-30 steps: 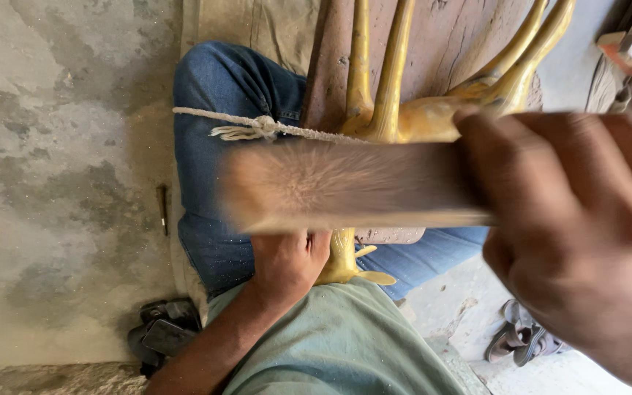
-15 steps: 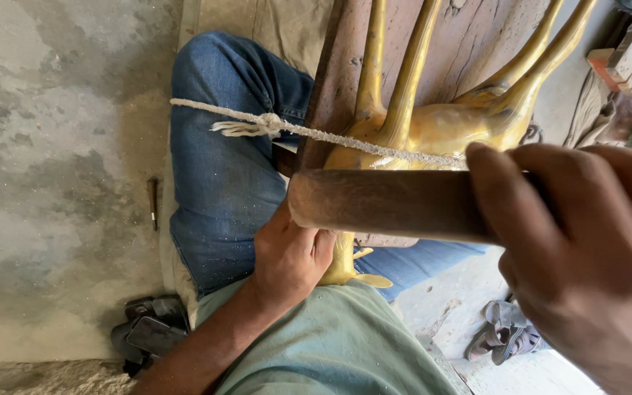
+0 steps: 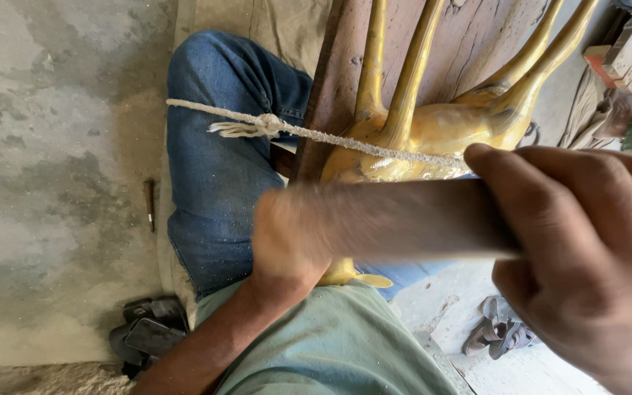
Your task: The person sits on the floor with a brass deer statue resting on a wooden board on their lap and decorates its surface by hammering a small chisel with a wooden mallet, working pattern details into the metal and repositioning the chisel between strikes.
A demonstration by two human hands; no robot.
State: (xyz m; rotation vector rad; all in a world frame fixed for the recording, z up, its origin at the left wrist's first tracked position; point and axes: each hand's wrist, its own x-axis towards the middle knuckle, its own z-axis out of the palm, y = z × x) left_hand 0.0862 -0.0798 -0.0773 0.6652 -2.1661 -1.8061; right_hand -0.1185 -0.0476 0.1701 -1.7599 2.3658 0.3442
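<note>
Right hand [image 3: 587,263]: at 3 o'clock, close to the camera, fingers wrapped tight around a wooden stick [image 3: 411,219].
Wooden stick: blurred, lying across the centre, pointing toward 9 o'clock.
Left hand [image 3: 287,245]: at centre, blurred, against the yellow carved figure [image 3: 433,132]; finger state cannot be told.
Yellow carved figure: legs toward 12 o'clock, resting on a wooden board [image 3: 477,44].
Rope [image 3: 309,132]: knotted, stretched across figure and denim knee [image 3: 221,146].

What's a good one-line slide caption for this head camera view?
Right hand swings a blurred wooden handle above the left hand, beside a rope-tied yellow carved animal figure.
</note>
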